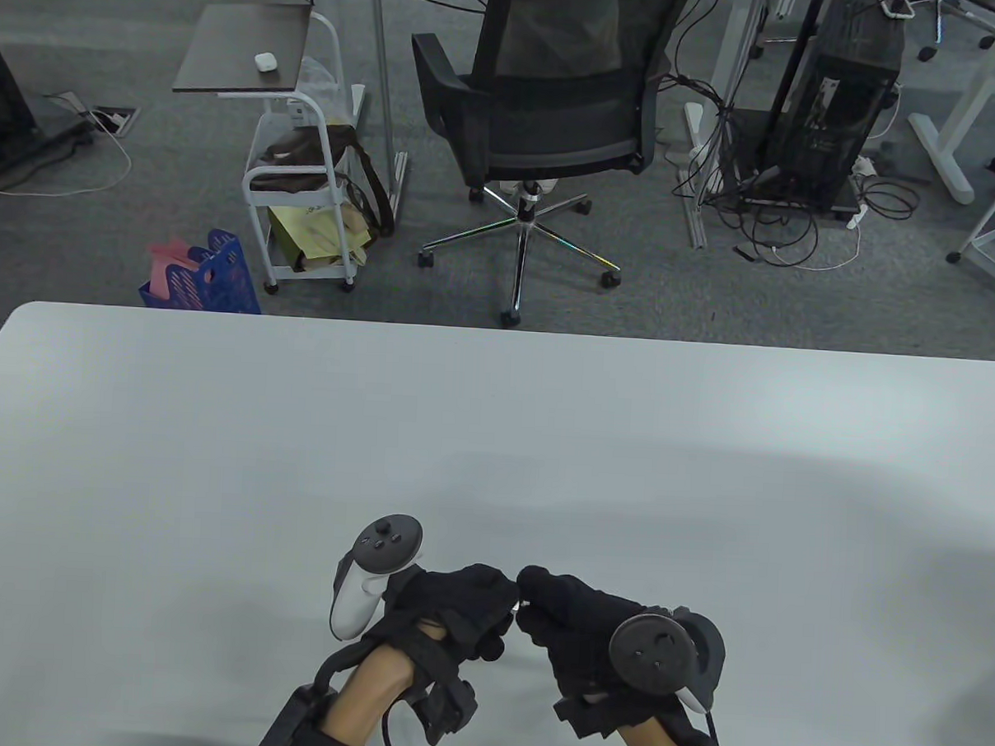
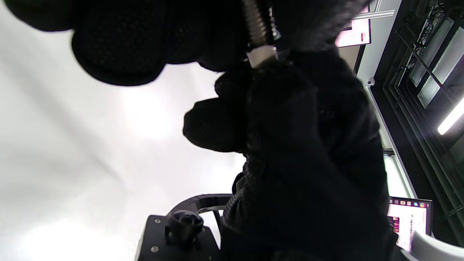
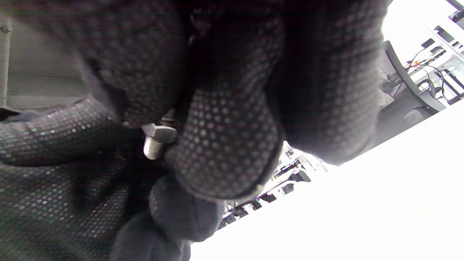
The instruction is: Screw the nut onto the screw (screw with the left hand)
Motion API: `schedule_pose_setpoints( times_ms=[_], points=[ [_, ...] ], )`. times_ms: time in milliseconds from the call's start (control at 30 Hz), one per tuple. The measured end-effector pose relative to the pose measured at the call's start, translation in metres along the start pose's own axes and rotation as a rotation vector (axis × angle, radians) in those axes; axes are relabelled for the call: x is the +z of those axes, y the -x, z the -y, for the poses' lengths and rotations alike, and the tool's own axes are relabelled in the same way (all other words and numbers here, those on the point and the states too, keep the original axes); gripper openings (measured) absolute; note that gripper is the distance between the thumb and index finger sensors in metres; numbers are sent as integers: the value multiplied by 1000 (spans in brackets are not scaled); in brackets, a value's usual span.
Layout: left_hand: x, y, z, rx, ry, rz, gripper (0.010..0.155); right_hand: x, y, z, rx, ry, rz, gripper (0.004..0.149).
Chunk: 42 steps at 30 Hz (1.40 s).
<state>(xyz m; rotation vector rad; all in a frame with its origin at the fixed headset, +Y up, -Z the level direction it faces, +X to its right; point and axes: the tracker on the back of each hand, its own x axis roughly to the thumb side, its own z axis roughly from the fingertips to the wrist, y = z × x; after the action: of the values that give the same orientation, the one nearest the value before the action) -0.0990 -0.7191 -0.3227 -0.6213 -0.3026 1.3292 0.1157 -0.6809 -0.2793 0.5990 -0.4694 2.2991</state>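
Note:
Both gloved hands meet low on the white table (image 1: 495, 439), fingertips together. A metal screw (image 1: 523, 610) shows as a small bright spot between them. In the left wrist view its threaded shaft (image 2: 255, 29) runs from my left hand's fingers down to a hex end (image 2: 261, 56) at my right hand's fingers. In the right wrist view that hex end (image 3: 159, 131) and a short stub of shaft sit against my right fingertips (image 3: 224, 145). My right hand (image 1: 533, 593) pinches the hex end. My left hand (image 1: 500, 596) closes around the shaft; the nut is hidden in its fingers.
Beyond the table's far edge are an office chair (image 1: 550, 103), a small white cart (image 1: 300, 183) and a blue basket (image 1: 205, 282) on the carpet. Nothing else lies on the table near my hands.

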Motion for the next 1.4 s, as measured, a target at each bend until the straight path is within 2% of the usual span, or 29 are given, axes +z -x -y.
schedule_pose_setpoints(
  times_ms=[133,233,333,433,500,567,700,800,900,1000,1133,1267,1333,1400],
  points=[
    [1,0,0,33,53,7,57,0,1,1,-20,9,-12,46],
    [2,3,-1,42,11,-15,66,0,1,1,-8,9,-6,46],
    [1,2,-2,0,-32,-14,60,0,0,0,2,8,-1,46],
    [0,0,-1,9,15,-12,53,0,0,0,0,4,3,46],
    [1,1,-1,43,50,-1,56,0,0,0,-11,8,-4,46],
    [2,3,-2,61,25,-10,64,0,1,1,-7,11,-4,46],
    [1,2,-2,4,-23,-20,59,0,0,0,-3,11,-3,46],
    [0,-1,0,-2,2,-12,54,1,0,0,-7,6,-1,46],
    [1,1,0,43,50,-3,57,0,1,1,-25,18,-11,45],
    [1,3,0,26,5,-23,66,1,1,1,-17,16,-9,45],
    [0,0,1,5,9,-13,55,0,1,0,-18,12,-8,45],
    [0,2,0,53,70,0,60,0,2,2,-33,24,-17,45],
    [1,2,0,67,48,-4,66,0,2,2,-33,22,-18,45],
    [1,1,-1,10,-23,-2,63,0,2,2,-28,21,-18,45]
  ],
)
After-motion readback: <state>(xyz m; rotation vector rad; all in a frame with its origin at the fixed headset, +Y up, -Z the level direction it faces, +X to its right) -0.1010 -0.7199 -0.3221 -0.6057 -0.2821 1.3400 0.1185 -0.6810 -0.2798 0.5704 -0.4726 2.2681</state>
